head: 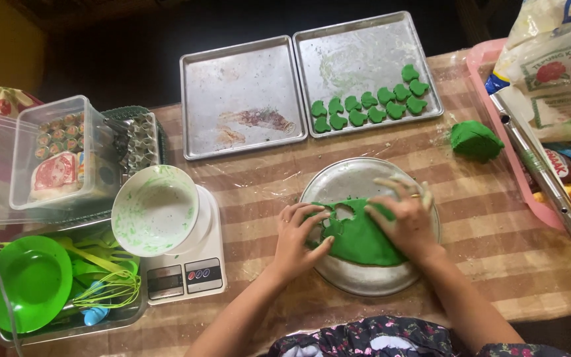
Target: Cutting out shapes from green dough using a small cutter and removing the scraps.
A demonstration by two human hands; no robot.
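Note:
A flattened sheet of green dough [358,239] lies on a round metal plate [365,284] in front of me, with cut-out holes near its top edge. My left hand [297,241] rests on the sheet's left edge, fingers spread. Blurred with motion, my right hand [408,218] presses flat on the sheet's upper right. Several green heart-shaped cut-outs [368,106] sit in rows on the right baking tray [365,46]. A lump of green dough [474,140] lies on the table to the right.
An empty greased baking tray [239,99] stands at the back left. A white bowl [154,210] smeared green sits on a kitchen scale [186,277]. Clear plastic boxes [54,158] and green utensils [31,281] fill the left. A pink tray [497,99] with bags and a metal tube [550,185] stands right.

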